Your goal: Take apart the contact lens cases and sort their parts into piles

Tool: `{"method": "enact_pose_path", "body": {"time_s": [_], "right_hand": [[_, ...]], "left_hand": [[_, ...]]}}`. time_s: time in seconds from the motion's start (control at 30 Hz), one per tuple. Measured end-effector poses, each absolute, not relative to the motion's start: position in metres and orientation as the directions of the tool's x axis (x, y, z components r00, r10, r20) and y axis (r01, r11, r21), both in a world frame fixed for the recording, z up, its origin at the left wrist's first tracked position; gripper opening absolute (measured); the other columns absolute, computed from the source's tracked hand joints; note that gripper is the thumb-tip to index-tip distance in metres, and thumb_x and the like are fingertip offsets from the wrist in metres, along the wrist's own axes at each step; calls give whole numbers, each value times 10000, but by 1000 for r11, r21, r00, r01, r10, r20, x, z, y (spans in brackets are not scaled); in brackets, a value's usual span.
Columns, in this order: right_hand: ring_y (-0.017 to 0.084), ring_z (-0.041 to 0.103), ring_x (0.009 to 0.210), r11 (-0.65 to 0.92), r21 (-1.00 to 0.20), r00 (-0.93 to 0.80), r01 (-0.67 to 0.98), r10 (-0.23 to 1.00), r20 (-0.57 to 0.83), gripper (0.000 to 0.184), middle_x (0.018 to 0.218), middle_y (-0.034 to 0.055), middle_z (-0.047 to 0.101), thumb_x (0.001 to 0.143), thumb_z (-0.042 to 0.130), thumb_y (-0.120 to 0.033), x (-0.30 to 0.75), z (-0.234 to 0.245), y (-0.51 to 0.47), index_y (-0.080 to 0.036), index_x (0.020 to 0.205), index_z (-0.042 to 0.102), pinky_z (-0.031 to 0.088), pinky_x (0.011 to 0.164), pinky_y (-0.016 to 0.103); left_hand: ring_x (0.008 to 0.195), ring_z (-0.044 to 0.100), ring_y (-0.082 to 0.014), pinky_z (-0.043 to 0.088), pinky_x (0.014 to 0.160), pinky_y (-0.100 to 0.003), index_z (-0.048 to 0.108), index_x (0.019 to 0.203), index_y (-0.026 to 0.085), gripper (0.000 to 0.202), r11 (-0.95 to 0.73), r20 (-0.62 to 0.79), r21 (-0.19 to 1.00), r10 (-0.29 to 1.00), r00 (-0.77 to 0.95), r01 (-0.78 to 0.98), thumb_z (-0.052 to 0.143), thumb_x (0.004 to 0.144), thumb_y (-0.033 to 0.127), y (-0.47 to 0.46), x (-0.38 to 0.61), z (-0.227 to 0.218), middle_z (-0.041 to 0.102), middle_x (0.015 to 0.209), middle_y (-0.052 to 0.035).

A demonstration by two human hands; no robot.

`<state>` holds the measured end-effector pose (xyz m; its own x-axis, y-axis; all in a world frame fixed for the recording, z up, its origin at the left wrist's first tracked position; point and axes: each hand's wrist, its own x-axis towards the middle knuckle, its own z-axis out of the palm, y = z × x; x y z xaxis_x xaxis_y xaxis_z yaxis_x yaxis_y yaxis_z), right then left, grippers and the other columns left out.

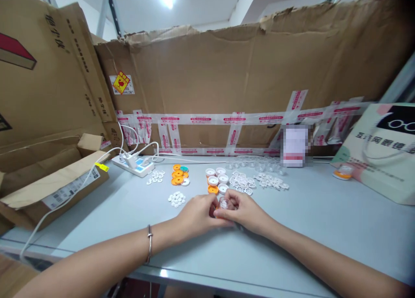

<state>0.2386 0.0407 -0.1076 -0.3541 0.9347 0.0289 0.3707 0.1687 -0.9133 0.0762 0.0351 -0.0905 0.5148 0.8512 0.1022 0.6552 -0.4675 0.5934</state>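
Both hands meet near the middle of the table around a small transparent plastic container point(223, 204) with white bits inside and some orange at its lower edge. My left hand point(201, 211) wraps it from the left. From the right, my right hand point(241, 207) pinches its side and top. Just beyond the fingers stand several round white and orange caps point(212, 181). White openwork plastic pieces point(240, 182) lie in a heap beyond my right hand. Small white discs point(177, 198) sit beyond my left hand, with orange wheel-like discs point(178, 177) behind them.
A power strip point(134, 164) with plugs and cables lies at the back left, beside an open cardboard box point(65, 177). Transparent cups point(259, 163) line the back near a blurred upright card point(294, 144). A capped container point(343, 172) stands right, by a printed bag point(382, 160).
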Motion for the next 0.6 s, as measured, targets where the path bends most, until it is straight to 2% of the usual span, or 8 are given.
{"method": "enact_pose_path", "body": {"time_s": [0.17,0.33,0.43,0.53,0.6], "right_hand": [[79,339,486,258,-857,-359,446,929,93,266,514,-79,371,639,620,-326,235,-106,38,-197,642,388,255,461,197],[87,343,515,382,-779,-464,497,876,134,164,552,-61,389,702,546,-284,238,-100,35,-192,669,414,260,476,203],[99,403,548,461,-740,-510,489,840,186,77,609,-39,458,742,490,-260,243,-86,32,-194,730,452,305,508,209],[115,471,613,508,-734,-492,451,827,271,98,721,-10,532,782,444,-277,245,-65,28,-202,840,470,359,554,220],[115,475,606,522,-717,-475,463,828,297,116,716,-13,535,779,461,-299,244,-54,28,-210,853,463,366,553,224]], "left_hand": [[553,437,-90,301,495,-177,508,676,149,150,-456,114,672,842,528,583,613,625,243,38,76,-99,507,595,37],[546,413,-80,295,488,-173,506,665,140,148,-430,102,730,836,539,530,603,621,243,38,74,-100,491,584,43],[535,399,-75,284,473,-176,498,659,142,179,-408,78,742,841,535,533,612,622,274,37,73,-97,470,574,47],[511,385,-70,271,456,-182,481,632,146,243,-388,66,749,850,522,537,626,616,340,35,73,-95,446,558,52],[497,382,-66,270,451,-184,472,623,149,253,-375,62,751,859,507,543,629,609,347,34,74,-94,444,550,55]]}}
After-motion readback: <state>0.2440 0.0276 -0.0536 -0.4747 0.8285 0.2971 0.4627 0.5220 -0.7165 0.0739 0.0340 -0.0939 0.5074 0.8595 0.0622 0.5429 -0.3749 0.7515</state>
